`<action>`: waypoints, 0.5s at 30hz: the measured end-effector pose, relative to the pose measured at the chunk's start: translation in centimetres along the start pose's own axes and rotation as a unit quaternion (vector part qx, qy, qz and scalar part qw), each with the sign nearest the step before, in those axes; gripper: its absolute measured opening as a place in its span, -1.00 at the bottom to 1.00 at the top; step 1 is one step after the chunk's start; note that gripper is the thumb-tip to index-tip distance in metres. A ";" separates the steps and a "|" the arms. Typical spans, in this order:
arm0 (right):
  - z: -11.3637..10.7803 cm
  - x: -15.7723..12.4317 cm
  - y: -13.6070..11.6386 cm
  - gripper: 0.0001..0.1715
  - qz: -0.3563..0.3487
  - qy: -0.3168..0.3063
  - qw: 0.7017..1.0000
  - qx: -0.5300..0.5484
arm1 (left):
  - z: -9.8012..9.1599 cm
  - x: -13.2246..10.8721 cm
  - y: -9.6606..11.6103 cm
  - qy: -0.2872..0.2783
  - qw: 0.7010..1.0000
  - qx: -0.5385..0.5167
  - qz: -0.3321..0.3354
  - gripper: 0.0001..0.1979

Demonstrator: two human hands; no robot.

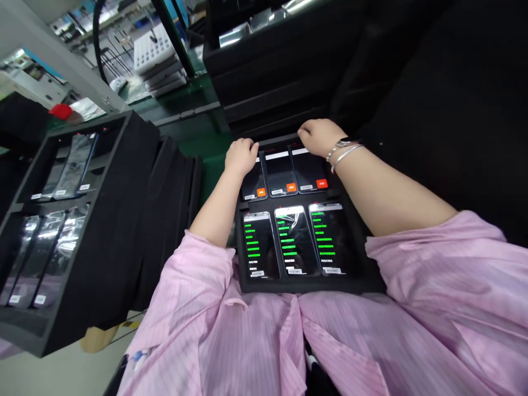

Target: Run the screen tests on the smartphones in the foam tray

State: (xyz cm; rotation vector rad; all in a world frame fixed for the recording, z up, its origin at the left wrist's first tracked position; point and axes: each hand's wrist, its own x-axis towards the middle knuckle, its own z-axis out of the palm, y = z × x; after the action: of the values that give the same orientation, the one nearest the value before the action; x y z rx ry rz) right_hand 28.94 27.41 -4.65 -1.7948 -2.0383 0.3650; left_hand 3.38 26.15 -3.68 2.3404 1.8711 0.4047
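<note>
A black foam tray point(297, 285) with two rows of phones lies in front of my body. The far row has three phones with orange or red buttons, such as the middle one point(280, 171). Green text lines show on the three near phones, among them the centre one point(297, 242). My left hand point(241, 156) rests at the tray's far left corner, fingers curled over the edge, fingertips hidden. At the far right corner is my right hand point(322, 136), its fingers bent down at the rim beside the right phone; what they grip is hard to see.
Black trays point(124, 220) are stacked on the left, the top one holding several phones. More black trays point(280, 71) stand in a high stack beyond my hands. White trays point(159, 55) and a red object point(60, 111) are farther back.
</note>
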 end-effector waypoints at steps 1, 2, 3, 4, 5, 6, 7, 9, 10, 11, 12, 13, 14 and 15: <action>0.2 1.0 -0.2 -0.58 0.006 -0.013 1.000 -0.020 | 0.0 1.0 0.3 -0.013 1.000 0.016 0.006 -0.60; 0.6 2.0 -0.3 -0.56 0.012 -0.026 0.999 -0.042 | 0.2 1.8 0.6 -0.025 0.999 0.034 0.008 -0.58; 1.0 2.7 -0.2 -0.54 0.015 -0.034 0.997 -0.061 | 0.4 2.3 0.8 -0.031 0.998 0.053 0.006 -0.56; 1.5 3.3 -0.1 -0.52 0.013 -0.036 0.997 -0.071 | 0.7 2.6 0.9 -0.028 0.997 0.071 0.003 -0.54; 2.1 3.7 0.1 -0.51 0.008 -0.028 0.997 -0.071 | 1.0 2.8 0.9 -0.019 0.996 0.085 -0.001 -0.51; 2.6 3.9 0.4 -0.49 -0.001 -0.016 0.998 -0.064 | 1.4 2.8 0.9 -0.009 0.996 0.093 -0.005 -0.49; 3.1 3.9 0.7 -0.48 -0.012 -0.004 0.998 -0.056 | 1.8 2.8 0.8 0.001 0.995 0.096 -0.008 -0.47; 3.7 3.7 1.1 -0.47 -0.023 0.013 0.999 -0.043 | 2.4 2.8 0.7 0.011 0.996 0.087 -0.007 -0.46; 3.8 3.5 1.1 -0.46 -0.019 0.013 0.999 -0.041 | 2.6 2.8 0.6 0.010 0.997 0.077 -0.006 -0.46; 3.7 3.3 1.0 -0.47 -0.011 0.007 0.999 -0.044 | 2.7 2.8 0.6 0.008 0.998 0.067 -0.006 -0.46; 3.6 3.2 0.6 -0.47 -0.004 -0.007 0.999 -0.051 | 2.8 2.8 0.6 0.008 0.998 0.058 -0.007 -0.46; 3.6 3.2 0.0 -0.47 -0.005 -0.022 0.998 -0.060 | 2.8 2.8 0.6 0.009 0.999 0.052 -0.009 -0.46; 3.6 3.3 -0.7 -0.47 -0.015 -0.034 0.997 -0.068 | 2.8 2.9 0.6 0.010 0.999 0.050 -0.012 -0.45; 3.7 3.5 -1.6 -0.47 -0.032 -0.043 0.996 -0.073 | 2.9 2.9 0.5 0.011 0.999 0.050 -0.014 -0.43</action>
State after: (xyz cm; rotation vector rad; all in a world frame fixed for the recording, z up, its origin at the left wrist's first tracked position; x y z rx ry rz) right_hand 25.52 30.87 -6.76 -1.8221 -2.2286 0.2865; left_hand 5.28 29.03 -5.91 2.3775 1.9769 0.3443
